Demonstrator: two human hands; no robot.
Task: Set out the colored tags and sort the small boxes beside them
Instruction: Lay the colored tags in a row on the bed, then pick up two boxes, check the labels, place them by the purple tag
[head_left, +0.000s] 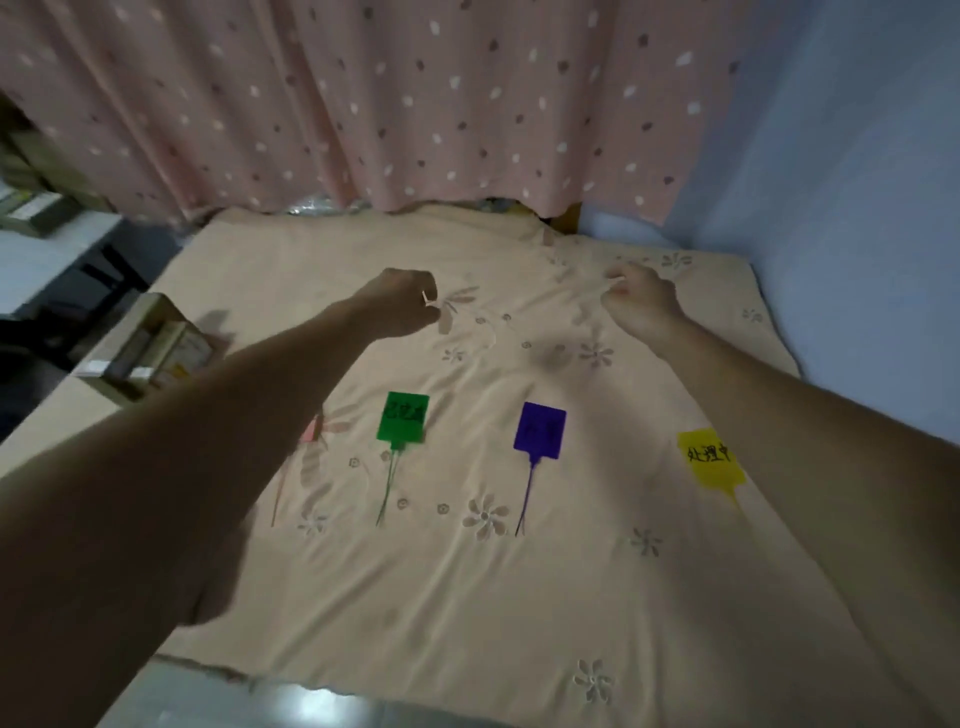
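Colored tags with thin tails lie in a row on the beige flowered cloth (467, 597). A green tag (402, 418) and a purple tag (540, 428) lie in the middle. A yellow tag (709, 457) with black writing lies at the right, its edge under my right forearm. A pink tag (310, 431) is mostly hidden behind my left forearm. Both my arms reach beyond the tags to the far part of the cloth. My left hand (402, 304) is closed, pinching the cloth. My right hand (641, 301) pinches a raised fold of the cloth.
An open cardboard box (140, 348) holding several small boxes stands at the cloth's left edge. A pink dotted curtain (415, 104) hangs behind the cloth, and a blue wall (857, 234) runs along the right. More boxes are stacked at the far left.
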